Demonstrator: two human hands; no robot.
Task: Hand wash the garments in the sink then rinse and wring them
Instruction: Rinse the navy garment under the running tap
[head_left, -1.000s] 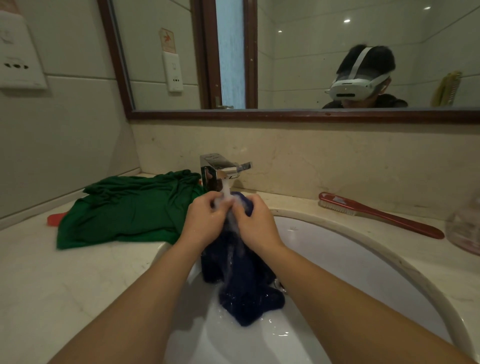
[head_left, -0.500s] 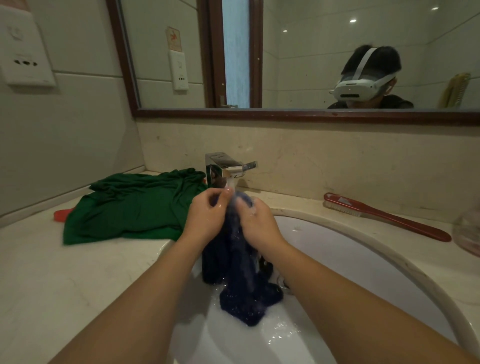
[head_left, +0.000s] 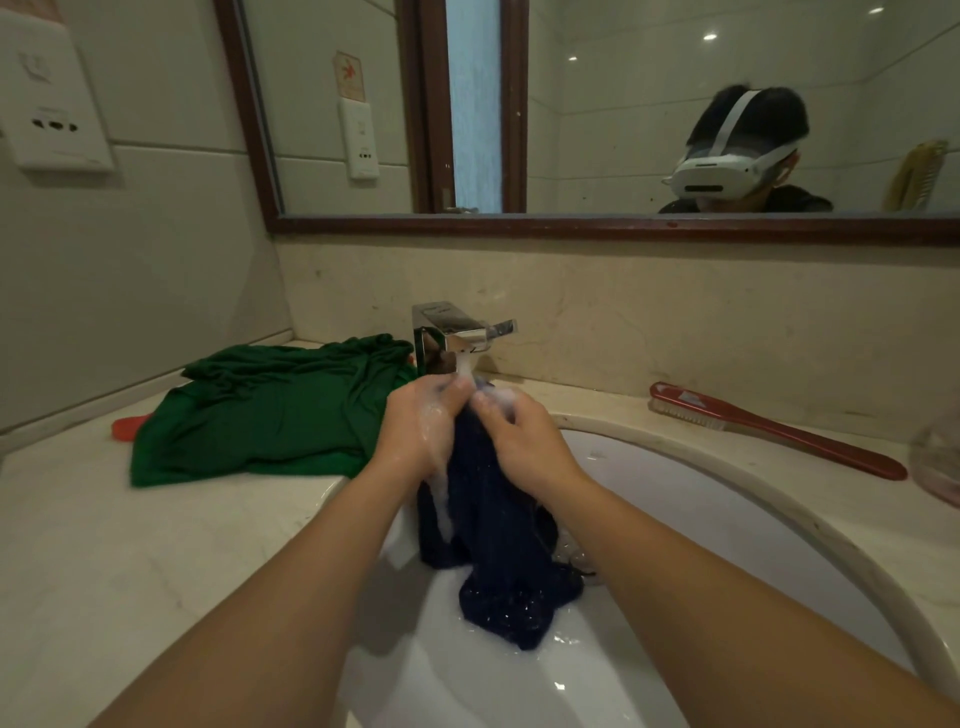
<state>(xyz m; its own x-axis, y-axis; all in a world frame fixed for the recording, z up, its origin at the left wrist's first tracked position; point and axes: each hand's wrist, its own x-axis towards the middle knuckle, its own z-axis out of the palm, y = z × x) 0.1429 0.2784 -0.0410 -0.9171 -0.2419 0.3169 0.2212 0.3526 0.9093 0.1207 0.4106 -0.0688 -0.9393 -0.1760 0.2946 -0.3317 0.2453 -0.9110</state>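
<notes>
A wet dark blue garment (head_left: 493, 540) hangs into the white sink (head_left: 727, 519), its lower end lying on the basin floor. My left hand (head_left: 423, 426) and my right hand (head_left: 519, 436) both grip its upper end close together, right under the chrome tap (head_left: 452, 338). Water runs from the spout onto my fingers and the cloth, and both hands look wet and soapy. A green garment (head_left: 275, 410) lies spread on the counter to the left of the sink.
A red long-handled scrub brush (head_left: 779, 431) lies on the counter behind the sink at right. A clear container (head_left: 940, 462) stands at the far right edge. A small red object (head_left: 124, 428) peeks from under the green garment. A mirror hangs above the backsplash.
The hands have shifted slightly against each other on the blue garment's top under the running water, and the cloth hangs a little straighter. The view has drifted slightly rightward.
</notes>
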